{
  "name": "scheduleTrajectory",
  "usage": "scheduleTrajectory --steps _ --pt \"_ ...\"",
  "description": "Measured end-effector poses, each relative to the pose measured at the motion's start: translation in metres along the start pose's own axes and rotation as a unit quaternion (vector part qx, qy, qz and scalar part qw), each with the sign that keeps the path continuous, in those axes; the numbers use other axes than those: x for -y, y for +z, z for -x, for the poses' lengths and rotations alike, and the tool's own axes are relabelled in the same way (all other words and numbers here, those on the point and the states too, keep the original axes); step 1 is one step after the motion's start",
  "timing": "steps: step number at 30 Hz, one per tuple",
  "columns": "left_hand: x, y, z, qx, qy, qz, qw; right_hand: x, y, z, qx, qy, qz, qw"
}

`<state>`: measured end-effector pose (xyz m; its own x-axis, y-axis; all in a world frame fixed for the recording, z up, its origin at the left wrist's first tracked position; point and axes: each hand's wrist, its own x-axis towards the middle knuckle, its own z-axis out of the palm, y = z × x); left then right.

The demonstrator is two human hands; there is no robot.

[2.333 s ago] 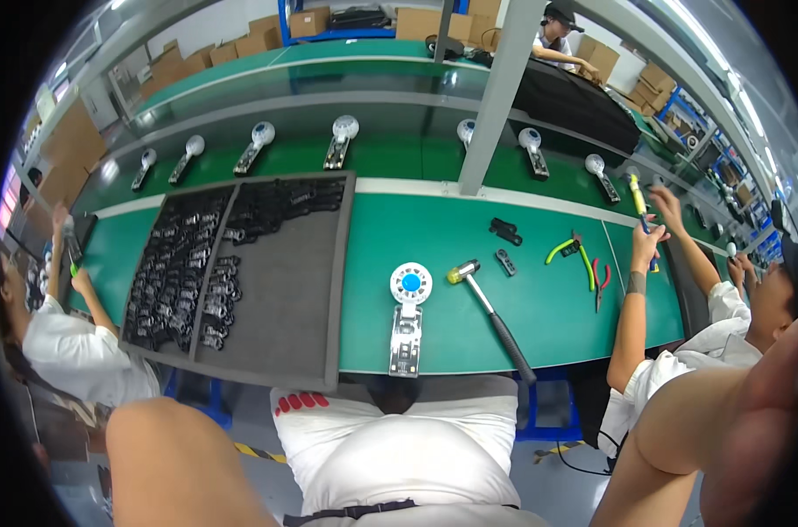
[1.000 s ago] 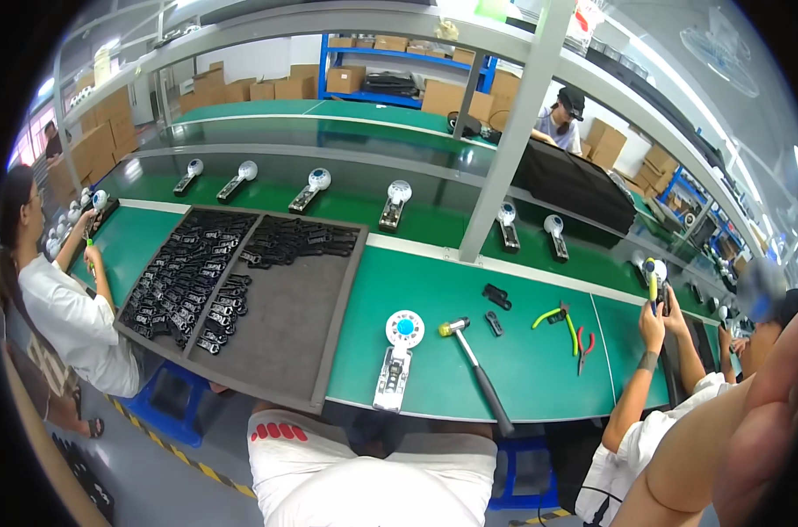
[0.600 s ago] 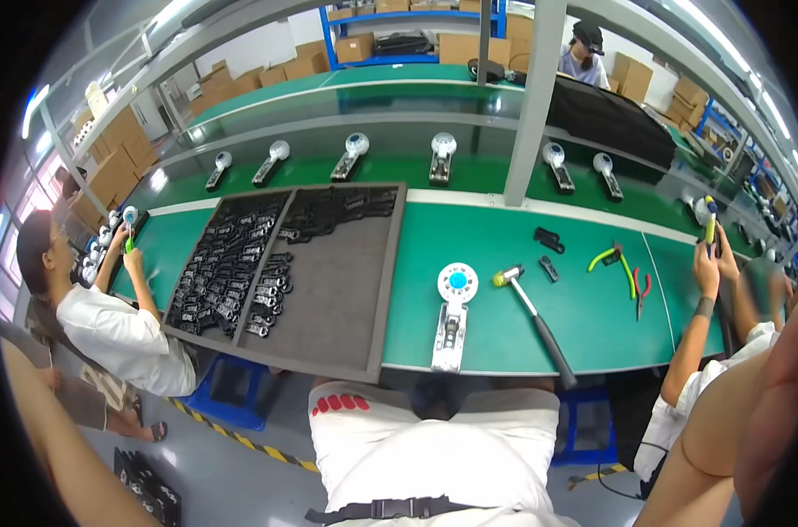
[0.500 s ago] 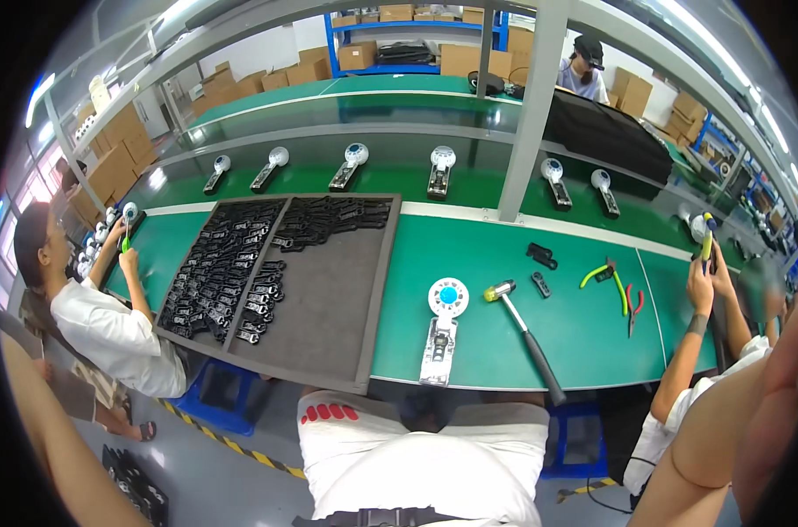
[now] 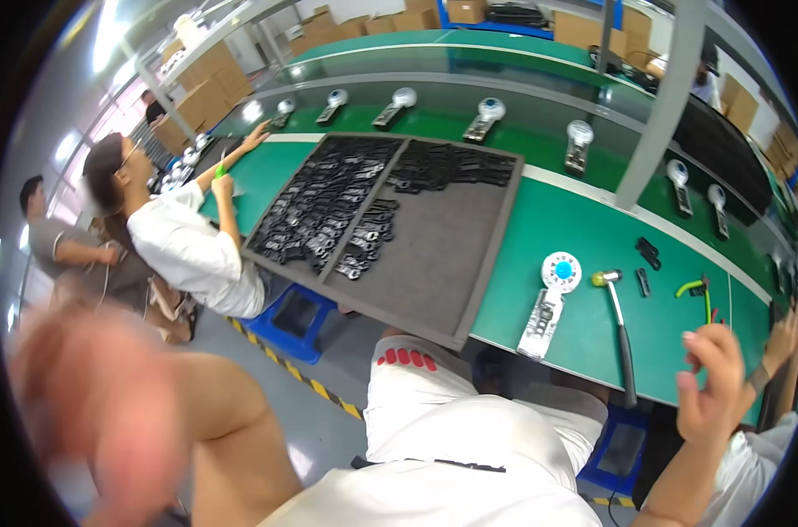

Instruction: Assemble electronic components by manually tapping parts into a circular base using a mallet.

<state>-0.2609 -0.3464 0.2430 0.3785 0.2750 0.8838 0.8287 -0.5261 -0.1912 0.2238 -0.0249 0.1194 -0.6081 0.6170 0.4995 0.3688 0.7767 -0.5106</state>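
My left hand (image 5: 100, 413) is raised at the lower left, away from the bench and too smeared by motion to read its fingers. Near the bench's right front edge is my right hand (image 5: 713, 378), empty, its fingers loosely bent and its thumb apart. It is nearest to the pliers with green handles (image 5: 699, 290); part of a red handle shows beside them. Left of it lies a hammer (image 5: 621, 329) with a yellowish tip and black grip. Next to the hammer rests a handheld fan (image 5: 544, 303), its round white head blue-centred and its handle's inner parts exposed. Two small black parts (image 5: 646, 263) lie beyond.
A grey two-section tray (image 5: 434, 237) of black handle shells covers the bench's left part. Several fans (image 5: 579, 145) lie along the green belt behind. A grey post (image 5: 662, 105) rises at the bench's back edge. Co-workers (image 5: 175, 228) sit on both sides; blue stools (image 5: 294, 321) stand below.
The view has swung, so the bench things appear farther right. Both my hands have come into clearer view. The left co-worker's arm now reaches to a fan on the belt.
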Motion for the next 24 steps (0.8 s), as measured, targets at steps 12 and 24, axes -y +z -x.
scheduleTrajectory --steps 12,24 --pt "0.141 0.192 0.203 0.34 -0.362 -0.073 0.865 -0.066 0.126 0.042 0.082 0.204 0.123 0.968" --pt "0.156 0.205 0.205 0.399 -0.358 0.0 0.844 -0.155 0.139 0.083 -0.005 0.103 0.144 0.984"
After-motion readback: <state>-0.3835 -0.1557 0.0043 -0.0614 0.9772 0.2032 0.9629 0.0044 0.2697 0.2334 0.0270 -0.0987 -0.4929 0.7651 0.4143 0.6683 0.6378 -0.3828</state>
